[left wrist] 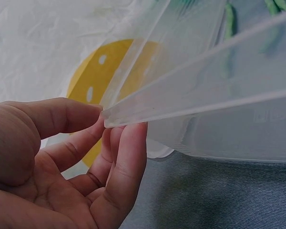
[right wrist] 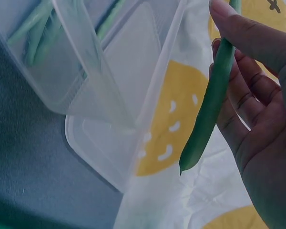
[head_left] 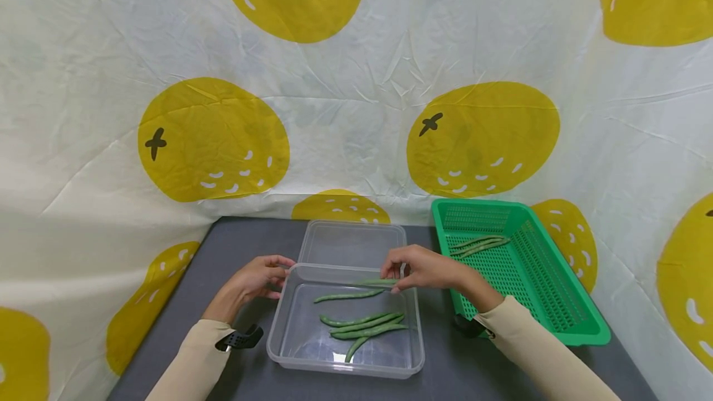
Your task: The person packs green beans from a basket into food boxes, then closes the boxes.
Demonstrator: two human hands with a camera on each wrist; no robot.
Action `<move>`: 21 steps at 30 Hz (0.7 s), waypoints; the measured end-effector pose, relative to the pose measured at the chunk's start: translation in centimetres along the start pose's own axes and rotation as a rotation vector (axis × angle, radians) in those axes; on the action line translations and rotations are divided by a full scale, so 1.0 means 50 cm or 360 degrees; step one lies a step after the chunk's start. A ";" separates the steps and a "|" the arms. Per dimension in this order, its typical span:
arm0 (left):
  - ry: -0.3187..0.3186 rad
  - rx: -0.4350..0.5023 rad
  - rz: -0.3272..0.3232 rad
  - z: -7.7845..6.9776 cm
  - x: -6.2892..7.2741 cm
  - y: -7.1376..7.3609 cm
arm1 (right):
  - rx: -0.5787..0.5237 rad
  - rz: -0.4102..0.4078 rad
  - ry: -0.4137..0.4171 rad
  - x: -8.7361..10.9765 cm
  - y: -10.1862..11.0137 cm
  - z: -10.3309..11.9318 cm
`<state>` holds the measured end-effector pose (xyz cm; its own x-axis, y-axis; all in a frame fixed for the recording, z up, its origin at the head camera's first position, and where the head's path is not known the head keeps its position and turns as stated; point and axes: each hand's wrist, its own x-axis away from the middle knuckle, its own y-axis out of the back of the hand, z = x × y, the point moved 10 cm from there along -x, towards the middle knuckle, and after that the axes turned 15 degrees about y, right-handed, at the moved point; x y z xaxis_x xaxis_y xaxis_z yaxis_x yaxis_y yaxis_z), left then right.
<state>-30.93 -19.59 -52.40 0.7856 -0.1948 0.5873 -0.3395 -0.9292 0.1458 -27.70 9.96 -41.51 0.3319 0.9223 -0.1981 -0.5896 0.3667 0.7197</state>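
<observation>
My right hand (head_left: 424, 267) pinches a green bean (right wrist: 209, 107) between thumb and fingers, over the far right part of a clear plastic container (head_left: 298, 330). In the right wrist view the bean's pointed end hangs free below the fingers. At the container's far left corner, my left hand (head_left: 257, 278) holds the rim, the thumb (left wrist: 71, 114) on top and fingertips (left wrist: 133, 138) underneath. Inside the container, several green beans (head_left: 364, 325) lie bunched near the front, and a single bean (head_left: 346, 296) lies apart behind them.
A green perforated basket (head_left: 557, 293) stands on the right of the dark table (head_left: 250, 237), with several beans (head_left: 480, 245) at its far left. Behind the container lies a clear flat lid (head_left: 353, 243). A fruit-print cloth (head_left: 345, 135) hangs at the back and sides.
</observation>
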 end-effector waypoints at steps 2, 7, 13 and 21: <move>-0.0001 0.0001 0.0005 0.001 -0.001 0.000 | 0.0009 0.0019 0.0007 -0.006 -0.007 -0.001; -0.0008 0.0007 0.0010 0.002 -0.003 0.000 | -0.0002 0.0065 0.0028 -0.022 -0.023 0.002; -0.0009 0.0010 0.0024 0.003 -0.004 -0.001 | -0.0016 0.0098 0.0036 -0.038 -0.039 0.006; 0.0002 0.0006 0.0011 0.004 -0.004 0.000 | -0.0064 0.0085 0.0069 -0.052 -0.052 0.009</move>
<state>-30.97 -19.61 -52.66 0.7824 -0.2009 0.5895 -0.3429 -0.9291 0.1385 -26.69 6.58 -42.56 0.2673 0.9448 -0.1895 -0.6349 0.3206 0.7029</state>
